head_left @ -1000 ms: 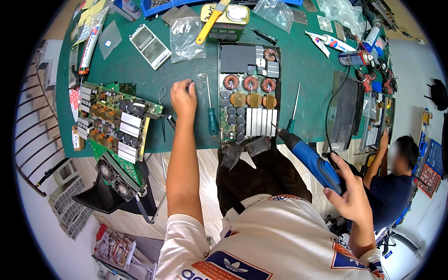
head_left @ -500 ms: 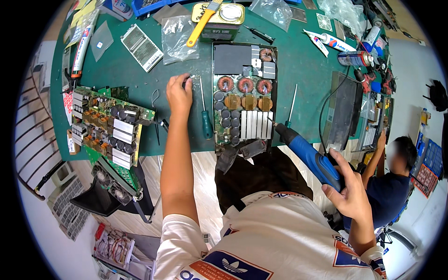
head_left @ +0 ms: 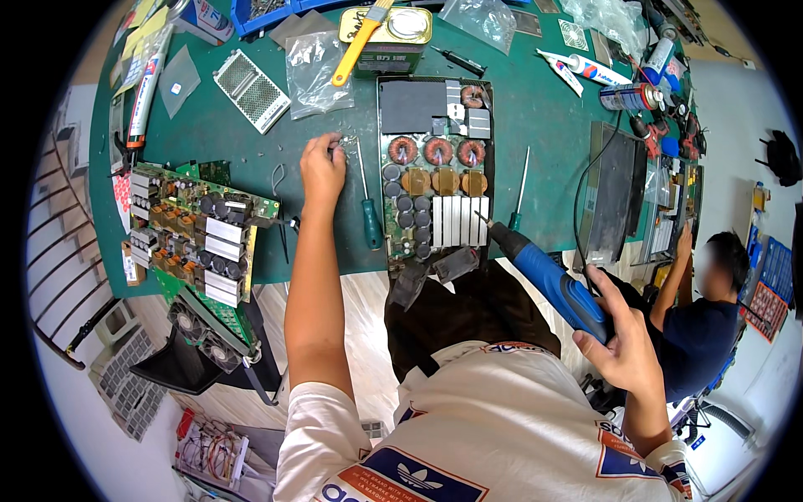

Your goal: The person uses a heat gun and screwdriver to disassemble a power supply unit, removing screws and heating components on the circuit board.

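My left hand [head_left: 322,167] rests on the bench left of a green-handled screwdriver [head_left: 370,219], its fingers curled over something I cannot make out, beside tiny loose pieces. My right hand [head_left: 621,351] grips a blue corded electric screwdriver [head_left: 552,289], its bit over the silver heat sink [head_left: 458,219] of a power board in a dark case [head_left: 414,106]. That board carries copper coils [head_left: 437,151] and black capacitors. A second screwdriver [head_left: 516,219] lies right of it. A circuit board assembly with fans [head_left: 180,230] stands tilted at the left edge.
The green bench [head_left: 234,151] holds a metal tin [head_left: 385,50], yellow brush [head_left: 360,46], plastic bags [head_left: 316,79], perforated plate [head_left: 249,90], glue tubes and cans [head_left: 627,97]. A dark panel [head_left: 606,192] lies at the right, where a co-worker [head_left: 698,335] works at another unit.
The view has shifted slightly, moving the bench leftward in frame. My left hand has moved a little farther up the bench. My right hand keeps the electric screwdriver over the board.
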